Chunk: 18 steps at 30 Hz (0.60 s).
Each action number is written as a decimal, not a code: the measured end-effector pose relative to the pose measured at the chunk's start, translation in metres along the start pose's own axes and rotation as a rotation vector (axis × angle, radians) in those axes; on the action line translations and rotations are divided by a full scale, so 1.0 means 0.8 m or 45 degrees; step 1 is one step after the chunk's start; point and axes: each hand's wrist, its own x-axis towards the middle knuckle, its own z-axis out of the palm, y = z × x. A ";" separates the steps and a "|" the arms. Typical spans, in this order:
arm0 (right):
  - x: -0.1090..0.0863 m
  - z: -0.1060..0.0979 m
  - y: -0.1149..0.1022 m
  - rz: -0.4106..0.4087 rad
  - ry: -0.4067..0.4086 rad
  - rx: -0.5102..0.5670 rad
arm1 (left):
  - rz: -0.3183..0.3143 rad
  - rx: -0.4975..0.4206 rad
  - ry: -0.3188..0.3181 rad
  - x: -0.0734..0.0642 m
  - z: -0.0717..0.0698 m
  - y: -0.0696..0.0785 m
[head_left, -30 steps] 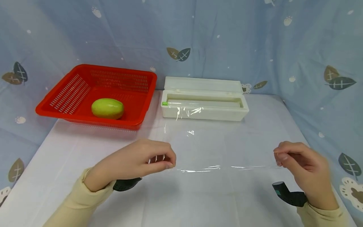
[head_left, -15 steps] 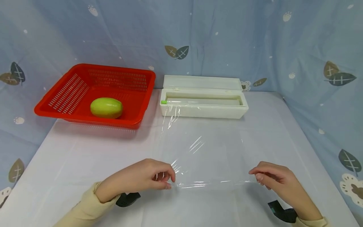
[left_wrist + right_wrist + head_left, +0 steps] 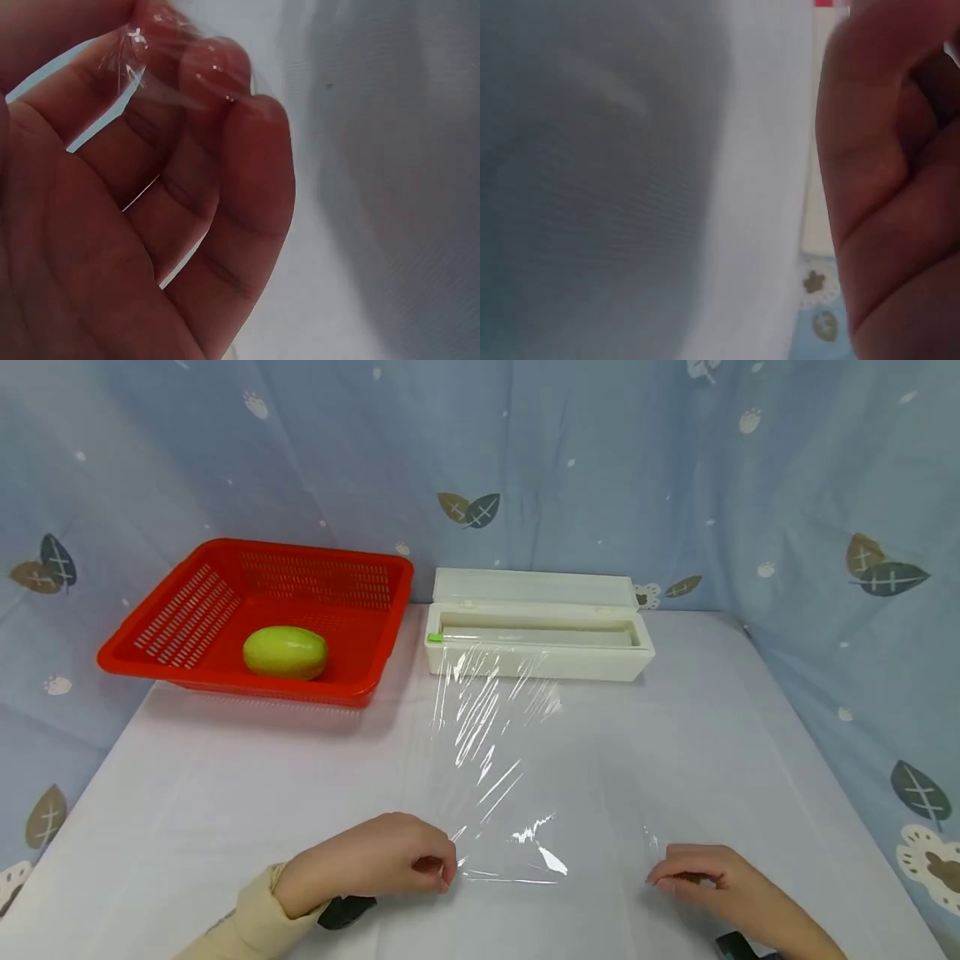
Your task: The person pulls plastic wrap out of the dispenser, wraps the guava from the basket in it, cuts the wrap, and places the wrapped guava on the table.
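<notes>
A clear sheet of plastic wrap (image 3: 487,777) stretches from the white dispenser box (image 3: 540,662) at the back toward the front of the table. My left hand (image 3: 382,864) pinches its near left corner between thumb and fingers; in the left wrist view crinkled wrap (image 3: 161,67) lies over the fingertips. At the near right corner my right hand (image 3: 720,881) pinches the film's edge, thumb against forefinger. The right wrist view shows part of that hand (image 3: 892,150), its fingertips cut off at the top. The box lid (image 3: 534,587) stands raised, with the roll inside.
A red plastic basket (image 3: 375,668) stands at the back left, holding a yellow-green oval fruit (image 3: 285,652). A small green piece (image 3: 435,637) sits at the box's left front rim. Blue patterned cloth (image 3: 570,460) hangs behind the white-covered table (image 3: 262,777).
Both hands have moved toward the front edge, pulling out a longer sheet of plastic wrap. My right hand has also come leftward, nearer the left one. Box and basket stay put.
</notes>
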 end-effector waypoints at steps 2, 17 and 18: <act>-0.001 0.003 0.004 0.135 -0.092 0.117 | 0.007 0.050 -0.010 0.001 0.006 -0.002; 0.002 0.020 0.015 0.732 0.023 0.265 | 0.075 0.324 -0.025 0.001 0.027 -0.004; 0.002 0.022 0.015 0.744 0.039 0.252 | 0.082 0.327 -0.022 0.001 0.027 -0.004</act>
